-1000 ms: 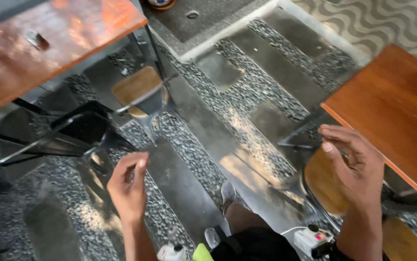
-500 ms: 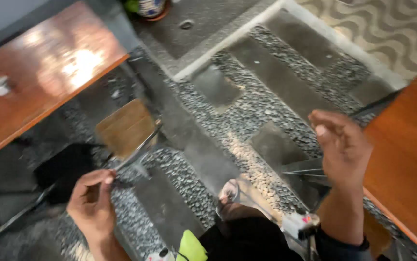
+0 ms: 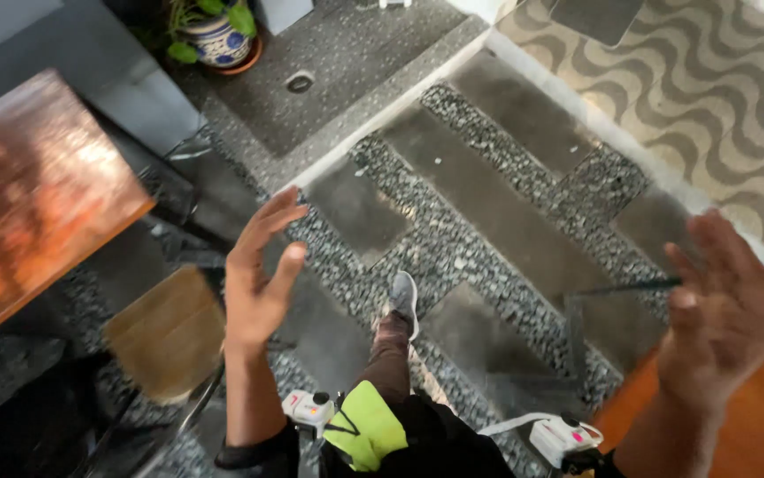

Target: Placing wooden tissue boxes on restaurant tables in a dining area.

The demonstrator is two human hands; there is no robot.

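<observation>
Wooden chair seat [image 3: 165, 332] below empty hands.
Left hand [image 3: 258, 274], fingers spread, hovers just right of the seat; right hand [image 3: 723, 310], also open, is well apart.

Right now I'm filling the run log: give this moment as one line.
left hand: open, empty, above wooden chair seat | right hand: open, empty, by wooden table | foot: on stone path
</observation>
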